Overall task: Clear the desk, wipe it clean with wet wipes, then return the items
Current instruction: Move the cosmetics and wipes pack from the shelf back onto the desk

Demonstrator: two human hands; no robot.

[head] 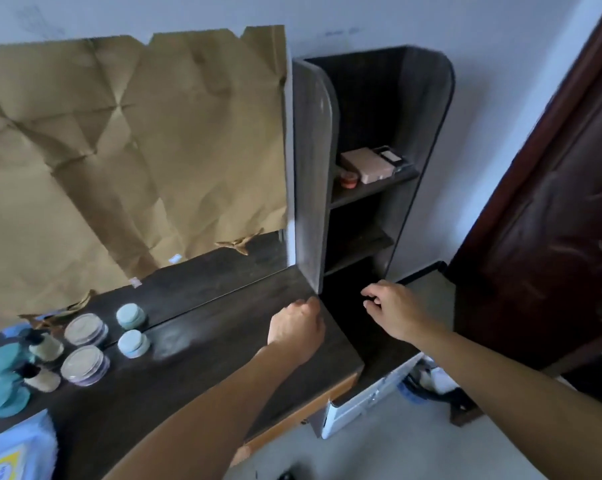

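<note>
The desk [223, 358], a dark top under a mirror [206, 282] mostly covered with brown paper [119, 150], is bare across its right half, and a pale dull smear shows near the middle; whether that is damp from wiping or only glare I cannot tell. At its left end stand a blue jar [133, 342], a round compact [84, 365], a small bottle [43, 377] and a teal thing [1, 393], each doubled in the mirror, so the clearing looks only partly done. A blue pack [15, 452], probably the wipes, lies at the front left corner. The left hand [298, 327] rests at the desk's back right corner, just beside the upright side panel [310, 168], its fingers curled tight into a fist; no wipe shows in it, and one balled inside would be hidden. The right hand [393, 310] hovers off the desk's right edge above the low dark shelf [348, 306], fingers loosely bent, thumb near the forefinger, with nothing seen between them. Higher in the shelf unit [427, 133] sit a pink box [365, 164] and a small red pot [348, 180]. A dark red door [552, 202] stands to the right. As I judge it, the left-end items remain to be lifted off, most of the wiping is not yet shown done, and the return of the items is all to come.
</note>
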